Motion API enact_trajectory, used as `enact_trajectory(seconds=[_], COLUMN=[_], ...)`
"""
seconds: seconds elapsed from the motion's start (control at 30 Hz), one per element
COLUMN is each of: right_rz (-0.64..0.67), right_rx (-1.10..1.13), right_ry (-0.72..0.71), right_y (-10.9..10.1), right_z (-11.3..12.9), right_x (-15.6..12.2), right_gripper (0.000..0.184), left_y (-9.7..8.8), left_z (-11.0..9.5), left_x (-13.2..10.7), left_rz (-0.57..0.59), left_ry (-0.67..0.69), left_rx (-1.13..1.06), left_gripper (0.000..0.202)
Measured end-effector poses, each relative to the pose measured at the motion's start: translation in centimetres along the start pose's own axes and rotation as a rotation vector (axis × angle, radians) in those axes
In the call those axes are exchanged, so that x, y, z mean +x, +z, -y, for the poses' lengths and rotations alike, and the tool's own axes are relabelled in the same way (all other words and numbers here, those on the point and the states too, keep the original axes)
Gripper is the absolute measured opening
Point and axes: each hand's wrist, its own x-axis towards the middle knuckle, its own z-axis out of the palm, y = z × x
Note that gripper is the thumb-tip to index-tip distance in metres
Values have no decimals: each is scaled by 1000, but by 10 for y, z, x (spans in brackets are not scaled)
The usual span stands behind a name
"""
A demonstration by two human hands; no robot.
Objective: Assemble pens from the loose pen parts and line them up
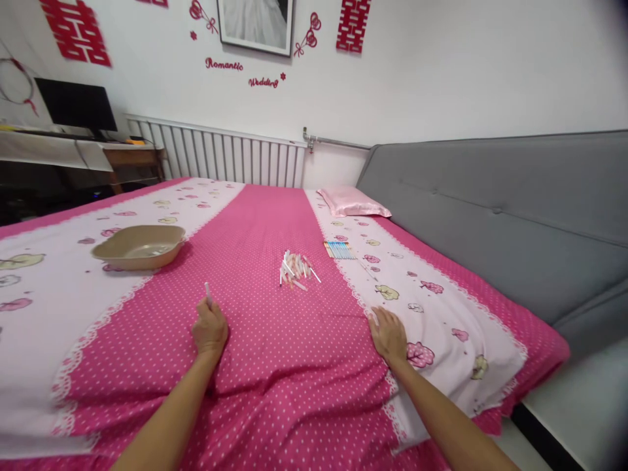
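My left hand (210,328) is closed in a fist around a slim pale marker pen (208,292), whose end sticks up above the fingers. To the right, my right hand (389,332) rests on the bedspread by the lace strip, fingers stretched forward. A small pale patch shows beside its thumb; I cannot make out what it is. Beyond and between my hands lies a loose pile of pens (297,267), white, pink and orange. Further right, several blue pens (340,250) lie side by side in a neat row.
A beige plastic basin (140,247) stands on the bed at the left. A pink pillow (353,201) lies near the grey padded headboard (495,190). Behind the bed are a white radiator (220,152) and a desk (132,156) with a black monitor (76,104).
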Motion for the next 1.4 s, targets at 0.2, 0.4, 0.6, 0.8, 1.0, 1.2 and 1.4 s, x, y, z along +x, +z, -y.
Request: enact_trajectory(seconds=[0.2, 0.4, 0.6, 0.8, 1.0, 1.2, 1.4], right_rz=[11, -9, -20, 2, 3, -12, -16], right_rx=[-15, -13, -8, -5, -21, -44, -44], right_ry=[-8, -41, -53, -37, -42, -75, -95], right_y=[2, 9, 9, 6, 9, 17, 21], right_z=[-2, -7, -6, -5, -6, -12, -18], right_x=[-2, -3, -3, -3, -4, -6, -8], right_gripper=[49, 50, 50, 51, 53, 56, 58], left_y=[-1, -6, -8, -6, -5, -4, -1], left_z=[0, 1, 0, 0, 2, 5, 9], left_x=[-2, -5, -4, -5, -5, -5, -7], left_rz=[11, 32, 53, 52, 58, 65, 86], left_ry=[-2, 5, 1, 3, 14, 1, -5], left_rx=[-8, -22, -24, -16, -17, -16, -28], left_gripper=[35, 32, 34, 36, 36, 35, 34])
